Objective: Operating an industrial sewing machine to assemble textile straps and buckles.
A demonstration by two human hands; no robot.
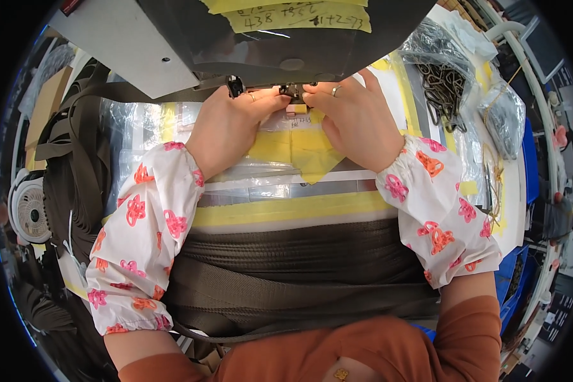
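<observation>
Both of my hands meet at the presser foot (291,93) of a sewing machine (235,54). From the left, a dark olive webbing strap (143,93) runs in behind my left hand (226,127). That hand's fingers are pressed together over the strap's end, just left of the foot. My right hand (361,121) is closed at the other side of the foot, its fingertips bent in close to the needle area. What its fingers pinch is hidden. A small pinkish block (295,109) sits on the machine bed just in front of the foot.
Folded dark webbing (286,267) lies across the near side, and more hangs in loops (76,159) at left. A small white fan (32,213) stands there. Metal rings or buckles (442,92) in clear plastic lie at the right. Yellow tape (286,209) covers parts of the bed.
</observation>
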